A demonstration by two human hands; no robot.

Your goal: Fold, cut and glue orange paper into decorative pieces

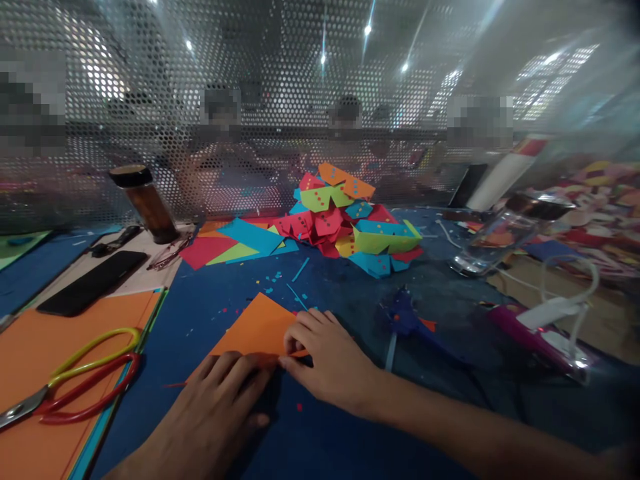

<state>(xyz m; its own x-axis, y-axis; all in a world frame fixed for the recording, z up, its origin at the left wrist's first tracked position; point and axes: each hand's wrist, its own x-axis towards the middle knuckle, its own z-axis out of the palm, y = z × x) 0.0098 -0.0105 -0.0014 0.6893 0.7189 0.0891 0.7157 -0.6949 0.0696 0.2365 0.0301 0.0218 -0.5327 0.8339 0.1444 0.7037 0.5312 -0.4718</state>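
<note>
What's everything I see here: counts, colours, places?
Paper sheet: 1, orange, under hands
Dotted paper shapes: several, multicoloured, piled centre
Flat papers: several, multicoloured, beside pile
Paper scraps: many, mostly blue, centre
Metal scissors: 1, yellow-red handles, left
Stacked sheets: several, orange topmost, left
Rectangular phone: 1, black, left
Capped jar: 1, brown, left
Lidded jar: 1, clear, right
Pistol-shaped tool: 1, blue, right
Corded device: 1, purple, right
Tube: 1, white-red, right
Heaped pieces: many, multicoloured, right
Perforated screen: 1, grey, back
Blurred people: several, behind screen
Tabletop: 1, blue, underneath
Left hand: 1, bare, front
Right hand: 1, bare, front
</note>
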